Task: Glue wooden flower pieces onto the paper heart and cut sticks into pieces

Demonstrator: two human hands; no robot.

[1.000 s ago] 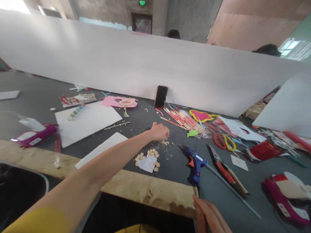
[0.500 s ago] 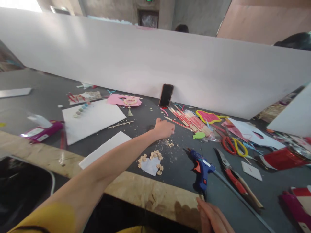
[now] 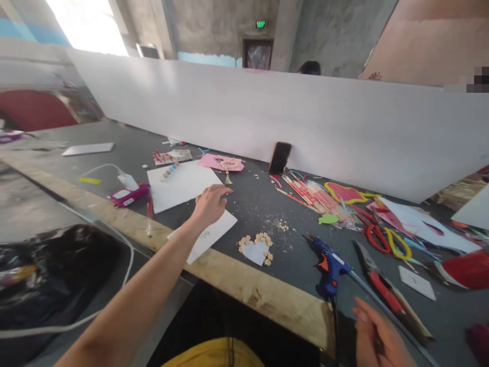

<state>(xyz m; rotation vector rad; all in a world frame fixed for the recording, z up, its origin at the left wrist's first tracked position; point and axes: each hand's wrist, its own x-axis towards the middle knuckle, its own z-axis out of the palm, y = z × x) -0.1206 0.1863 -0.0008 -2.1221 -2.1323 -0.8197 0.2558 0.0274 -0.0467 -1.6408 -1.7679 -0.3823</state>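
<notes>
My left hand hovers over the near corner of the white sheets, palm down, with its fingers loosely bent and apart. I see nothing held in it. Right of it lies a pale heart-shaped piece partly edged with small wooden flower pieces. My right hand is at the lower right, thumb and fingers closed together; what they hold, if anything, is hidden. Just beyond it, a blue hot glue gun lies on its side on the dark table.
Red-handled pliers, scissors and a red can lie at right. Red-and-white sticks are near a phone leaning on a white panel. A purple device and white cable are at left.
My left hand has drawn back leftward from near the wooden crumbs to the white sheets. My right hand has shifted slightly right. The view has turned left and up.
</notes>
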